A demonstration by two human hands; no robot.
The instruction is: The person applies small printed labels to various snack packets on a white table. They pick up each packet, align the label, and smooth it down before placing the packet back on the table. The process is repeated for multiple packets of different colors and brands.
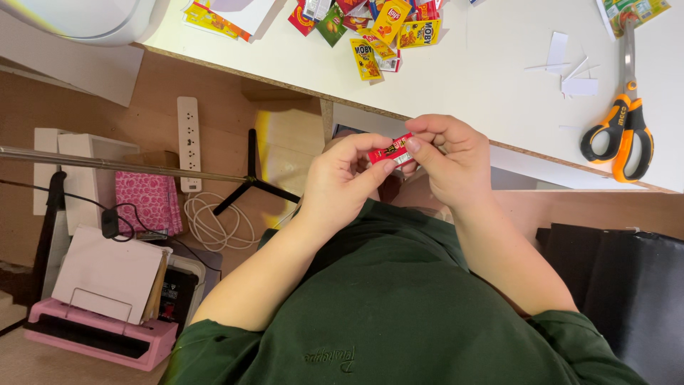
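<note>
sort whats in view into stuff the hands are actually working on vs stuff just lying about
In hand:
left hand
right hand
small red paper packet, pinched by both

Lying about:
pile of miniature snack packets
orange-handled scissors
white paper scraps
power strip
pink machine

The tiny red packet [390,152] pinched between the left hand [340,182] and right hand [447,158] looks like glossy printed paper, though it may be foil. The small snack wrappers [374,28] on the table [491,78] shine the same way. The tabletop is smooth, matt white over a raw chipboard edge. The scissors [621,117] have bright metal blades and orange-and-black plastic handles. The green shirt [399,306] is soft matt cloth.
</note>
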